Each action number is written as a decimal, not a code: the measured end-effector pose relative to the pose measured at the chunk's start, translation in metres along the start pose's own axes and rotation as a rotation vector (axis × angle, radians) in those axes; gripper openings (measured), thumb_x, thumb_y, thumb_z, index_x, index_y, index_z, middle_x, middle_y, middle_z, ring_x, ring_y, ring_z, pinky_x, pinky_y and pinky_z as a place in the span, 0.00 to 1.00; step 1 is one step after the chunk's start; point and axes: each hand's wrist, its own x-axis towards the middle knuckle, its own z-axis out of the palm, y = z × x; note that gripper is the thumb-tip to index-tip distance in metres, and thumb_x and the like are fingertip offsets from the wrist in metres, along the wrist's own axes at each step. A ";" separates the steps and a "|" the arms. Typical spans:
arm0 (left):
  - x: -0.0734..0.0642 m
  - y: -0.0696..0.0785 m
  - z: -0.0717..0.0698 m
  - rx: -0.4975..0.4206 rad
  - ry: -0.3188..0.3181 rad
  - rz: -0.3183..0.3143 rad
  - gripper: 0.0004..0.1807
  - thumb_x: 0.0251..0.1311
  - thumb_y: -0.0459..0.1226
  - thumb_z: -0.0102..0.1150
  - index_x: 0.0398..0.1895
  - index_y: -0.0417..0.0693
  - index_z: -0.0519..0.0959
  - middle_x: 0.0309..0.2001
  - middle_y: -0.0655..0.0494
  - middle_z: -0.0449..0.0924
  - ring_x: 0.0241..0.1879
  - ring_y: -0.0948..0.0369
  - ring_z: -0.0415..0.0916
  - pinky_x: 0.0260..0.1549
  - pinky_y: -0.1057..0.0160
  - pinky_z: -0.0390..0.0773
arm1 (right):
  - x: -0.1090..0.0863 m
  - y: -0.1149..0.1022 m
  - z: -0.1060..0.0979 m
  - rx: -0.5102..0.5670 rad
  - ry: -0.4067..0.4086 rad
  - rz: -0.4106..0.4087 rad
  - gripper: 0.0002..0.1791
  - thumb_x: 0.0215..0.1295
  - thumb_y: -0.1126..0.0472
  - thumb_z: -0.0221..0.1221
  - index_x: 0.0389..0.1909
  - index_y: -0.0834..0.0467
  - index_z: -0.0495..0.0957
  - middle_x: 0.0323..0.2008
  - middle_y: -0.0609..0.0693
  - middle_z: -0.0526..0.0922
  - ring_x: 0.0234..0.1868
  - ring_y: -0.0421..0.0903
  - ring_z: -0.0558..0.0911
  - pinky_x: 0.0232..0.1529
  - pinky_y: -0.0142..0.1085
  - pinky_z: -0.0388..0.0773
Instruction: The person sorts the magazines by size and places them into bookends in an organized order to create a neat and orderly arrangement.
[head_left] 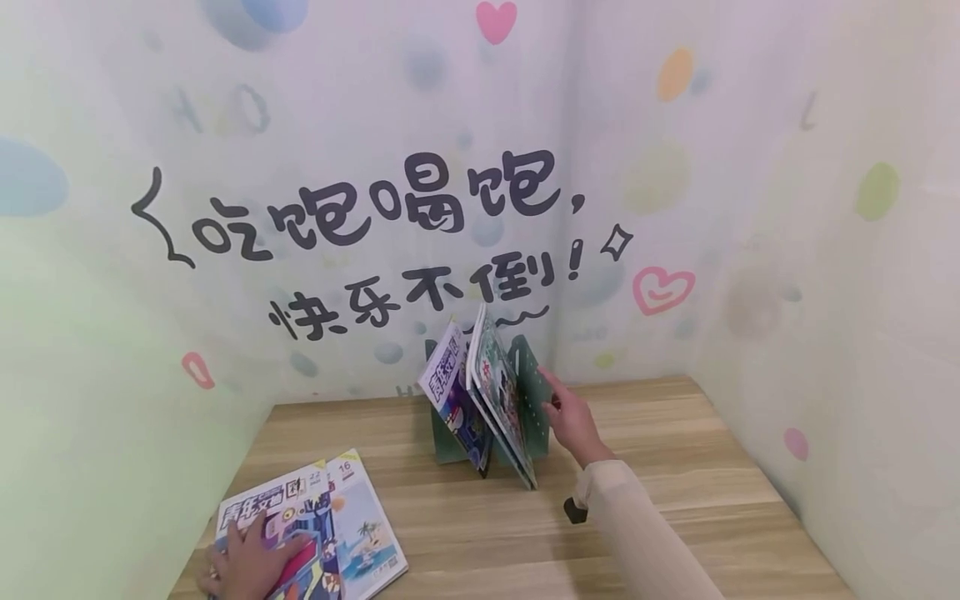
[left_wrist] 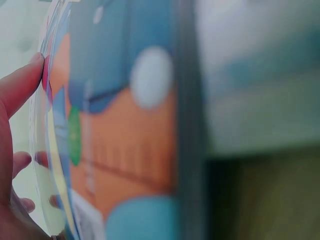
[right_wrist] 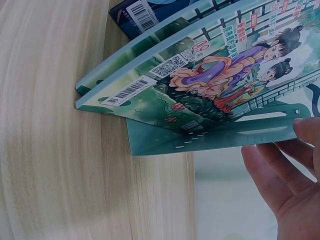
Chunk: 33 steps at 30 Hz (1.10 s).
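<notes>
My left hand (head_left: 251, 562) lies with its fingers spread over the cover of a colourful magazine (head_left: 318, 533) at the lower left of the head view. A second magazine (head_left: 371, 533), with a beach picture, shows from under it. At the far middle of the table, a green bookend (head_left: 450, 450) holds several magazines (head_left: 495, 375) that lean to the left. My right hand (head_left: 577, 425) pinches the edge of the bookend's right panel (right_wrist: 240, 135), one digit over its upper end and other fingertips (right_wrist: 252, 155) at its outer side. The left wrist view shows the glossy cover blurred and close.
The wooden table (head_left: 645, 517) meets printed wall sheets (head_left: 750, 250) at the back and sides. A small black object (head_left: 575, 510) shows at my right wrist. In the right wrist view, a dark blue magazine (right_wrist: 130, 20) stands behind the green-covered ones.
</notes>
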 end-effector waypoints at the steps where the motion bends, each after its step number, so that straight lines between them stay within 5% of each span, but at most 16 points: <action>1: 0.000 0.000 0.000 0.000 0.000 -0.002 0.71 0.29 0.79 0.58 0.69 0.37 0.54 0.68 0.21 0.31 0.60 0.16 0.28 0.51 0.18 0.27 | 0.000 0.000 0.000 0.001 0.001 -0.001 0.36 0.68 0.68 0.57 0.73 0.39 0.60 0.40 0.56 0.80 0.43 0.51 0.79 0.37 0.41 0.81; 13: -0.004 0.004 -0.004 -0.011 0.008 0.009 0.70 0.31 0.77 0.60 0.70 0.37 0.54 0.67 0.20 0.35 0.59 0.15 0.31 0.50 0.18 0.27 | -0.002 0.000 -0.005 -0.014 -0.004 0.006 0.36 0.69 0.67 0.56 0.73 0.39 0.59 0.42 0.57 0.80 0.43 0.51 0.79 0.37 0.42 0.82; 33: -0.004 0.005 -0.009 0.016 0.061 -0.004 0.71 0.28 0.77 0.63 0.72 0.41 0.54 0.64 0.19 0.40 0.52 0.18 0.48 0.48 0.22 0.51 | -0.001 -0.001 -0.002 -0.021 -0.003 -0.001 0.36 0.69 0.68 0.57 0.73 0.40 0.59 0.40 0.56 0.79 0.42 0.51 0.79 0.38 0.42 0.82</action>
